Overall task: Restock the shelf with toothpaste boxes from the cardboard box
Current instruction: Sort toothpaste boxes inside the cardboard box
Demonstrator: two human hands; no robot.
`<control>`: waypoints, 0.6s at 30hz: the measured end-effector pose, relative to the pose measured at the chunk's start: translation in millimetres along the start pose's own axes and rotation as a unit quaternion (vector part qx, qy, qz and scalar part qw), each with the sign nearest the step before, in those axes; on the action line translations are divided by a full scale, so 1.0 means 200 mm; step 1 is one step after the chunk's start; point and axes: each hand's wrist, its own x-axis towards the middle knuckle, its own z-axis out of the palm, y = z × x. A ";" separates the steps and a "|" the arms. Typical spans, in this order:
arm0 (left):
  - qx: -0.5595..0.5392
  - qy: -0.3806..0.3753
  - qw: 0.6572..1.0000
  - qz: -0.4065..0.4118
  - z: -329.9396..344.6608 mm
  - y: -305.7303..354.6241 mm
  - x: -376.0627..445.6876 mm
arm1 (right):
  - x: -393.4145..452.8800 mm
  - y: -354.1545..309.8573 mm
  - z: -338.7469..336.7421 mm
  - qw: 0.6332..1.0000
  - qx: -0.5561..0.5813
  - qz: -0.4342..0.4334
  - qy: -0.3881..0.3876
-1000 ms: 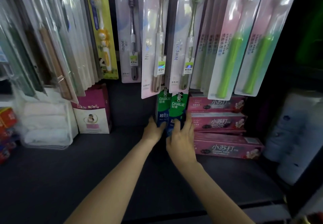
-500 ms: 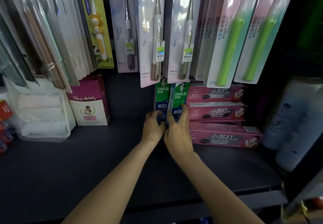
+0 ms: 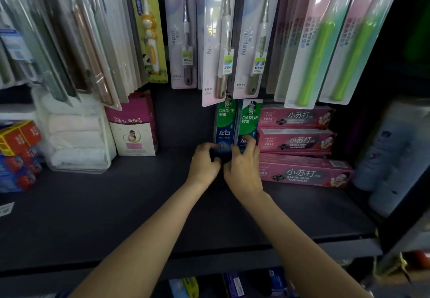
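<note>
Hands on upright toothpaste boxes, bare shelf leftward.

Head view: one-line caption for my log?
Both hands steady two upright Darlie boxes beside stacked pink boxes.

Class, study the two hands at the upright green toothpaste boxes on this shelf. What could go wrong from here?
1. The two tall green-and-blue cardboard toothpaste boxes stand on end; when the left hand and right hand let go, they may topple.
2. The hanging clear-plastic toothbrush packs overlap the boxes' tops, so lifting could snag them.
3. The pink flat toothpaste boxes sit alongside and could be nudged.
</note>
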 end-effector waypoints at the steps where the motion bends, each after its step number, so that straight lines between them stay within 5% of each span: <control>1: -0.011 0.012 1.000 -0.001 -0.01 0.01 -0.03 | -0.02 0.00 -0.02 1.000 0.005 -0.010 0.003; 9: -0.014 -0.013 0.998 0.065 -0.08 0.03 -0.35 | -0.31 -0.04 -0.13 0.995 0.028 -0.099 0.005; 18: 0.005 -0.010 1.000 0.013 -0.19 0.05 -0.40 | -0.06 -0.01 -0.19 0.998 -0.027 0.026 -0.042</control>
